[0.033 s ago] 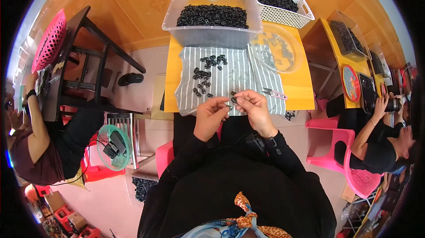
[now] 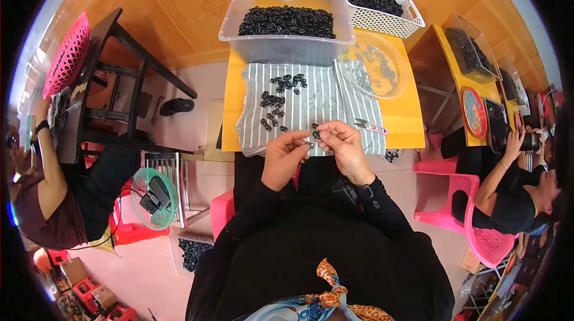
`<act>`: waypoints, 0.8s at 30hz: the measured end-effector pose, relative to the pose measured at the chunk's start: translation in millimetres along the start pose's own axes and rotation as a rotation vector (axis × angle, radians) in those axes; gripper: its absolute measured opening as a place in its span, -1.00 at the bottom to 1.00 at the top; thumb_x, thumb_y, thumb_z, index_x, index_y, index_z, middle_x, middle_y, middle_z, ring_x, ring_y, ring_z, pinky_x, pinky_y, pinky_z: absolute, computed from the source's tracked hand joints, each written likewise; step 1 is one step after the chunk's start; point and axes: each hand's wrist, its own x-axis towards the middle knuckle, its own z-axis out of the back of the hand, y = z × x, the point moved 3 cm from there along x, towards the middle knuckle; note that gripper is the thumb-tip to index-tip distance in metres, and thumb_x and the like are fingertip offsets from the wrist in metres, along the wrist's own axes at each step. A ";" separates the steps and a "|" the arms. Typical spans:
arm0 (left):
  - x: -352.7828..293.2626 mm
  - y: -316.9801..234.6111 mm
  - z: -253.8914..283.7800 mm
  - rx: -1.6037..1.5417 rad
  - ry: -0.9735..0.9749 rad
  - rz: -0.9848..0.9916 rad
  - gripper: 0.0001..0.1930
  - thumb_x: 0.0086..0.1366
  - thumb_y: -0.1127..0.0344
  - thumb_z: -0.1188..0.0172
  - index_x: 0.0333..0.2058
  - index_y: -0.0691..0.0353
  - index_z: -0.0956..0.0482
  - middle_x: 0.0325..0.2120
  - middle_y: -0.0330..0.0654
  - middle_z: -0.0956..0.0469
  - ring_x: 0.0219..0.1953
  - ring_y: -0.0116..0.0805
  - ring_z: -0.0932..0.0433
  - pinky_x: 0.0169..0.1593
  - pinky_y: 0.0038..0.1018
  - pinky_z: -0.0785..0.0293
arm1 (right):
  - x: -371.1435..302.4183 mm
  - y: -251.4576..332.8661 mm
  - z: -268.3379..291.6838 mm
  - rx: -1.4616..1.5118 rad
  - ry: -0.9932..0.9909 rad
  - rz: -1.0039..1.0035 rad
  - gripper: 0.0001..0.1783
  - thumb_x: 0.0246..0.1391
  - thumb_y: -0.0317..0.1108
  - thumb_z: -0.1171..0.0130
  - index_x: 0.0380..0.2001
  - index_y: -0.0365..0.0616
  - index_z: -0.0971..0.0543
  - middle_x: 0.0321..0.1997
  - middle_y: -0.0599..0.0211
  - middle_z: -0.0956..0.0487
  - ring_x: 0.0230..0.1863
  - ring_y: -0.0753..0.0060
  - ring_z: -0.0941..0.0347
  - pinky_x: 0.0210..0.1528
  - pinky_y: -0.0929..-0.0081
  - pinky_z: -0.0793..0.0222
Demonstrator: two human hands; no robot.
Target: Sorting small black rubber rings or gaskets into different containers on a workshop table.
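Above the near edge of a striped cloth (image 2: 323,97), my two hands nearly meet. My right hand (image 2: 347,149) pinches a small black oval plastic piece (image 2: 316,134) between thumb and fingers. My left hand (image 2: 285,158) is closed in a pinch beside it, with a tiny ring-like part (image 2: 310,144) at its fingertips; its kind is too small to tell. Loose black pieces (image 2: 288,83) lie in clusters on the cloth. A pair of thread snips (image 2: 372,127) with pink handles rests near the cloth's right edge.
Beyond the cloth stands a clear plastic bin (image 2: 287,51) of black pieces. Right of it are a white perforated basket (image 2: 391,21) and a round clear tray (image 2: 399,85) of small shiny parts. People sit at both sides; a pink chair (image 2: 445,201) is at right.
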 end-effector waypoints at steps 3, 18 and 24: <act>-1.8 -0.5 2.5 0.008 -0.010 0.003 -0.74 0.10 0.54 -0.13 -0.18 0.33 -0.51 -0.49 -0.30 -0.49 -0.51 -0.59 -0.47 -0.48 -0.70 -0.36 | 3.7 -4.8 3.3 -0.038 0.012 0.041 -0.91 0.06 -0.51 -0.05 -0.36 -0.27 -0.53 -0.55 0.46 -0.50 -0.52 0.75 -0.34 -0.50 0.75 -0.22; -3.4 7.9 26.5 -0.024 -0.094 -0.008 -0.76 0.11 0.56 -0.12 -0.20 0.35 -0.51 -0.53 -0.30 -0.48 -0.54 -0.61 -0.45 -0.48 -0.71 -0.35 | 26.9 -8.9 26.5 -1.008 -0.221 0.518 -0.92 -0.12 -0.53 -0.07 -0.49 -0.26 -0.53 -0.54 0.07 -0.49 -0.51 0.10 -0.45 -0.46 0.35 -0.31; -1.5 15.4 21.0 -0.051 -0.046 0.033 -0.76 0.10 0.55 -0.13 -0.20 0.34 -0.51 -0.49 -0.29 -0.47 -0.53 -0.62 -0.45 -0.48 -0.73 -0.35 | 6.0 -8.2 3.8 -1.162 -0.048 0.512 -0.90 -0.16 -0.47 -0.14 -0.47 -0.17 -0.54 -0.51 0.14 -0.41 -0.44 0.04 -0.40 -0.41 0.24 -0.30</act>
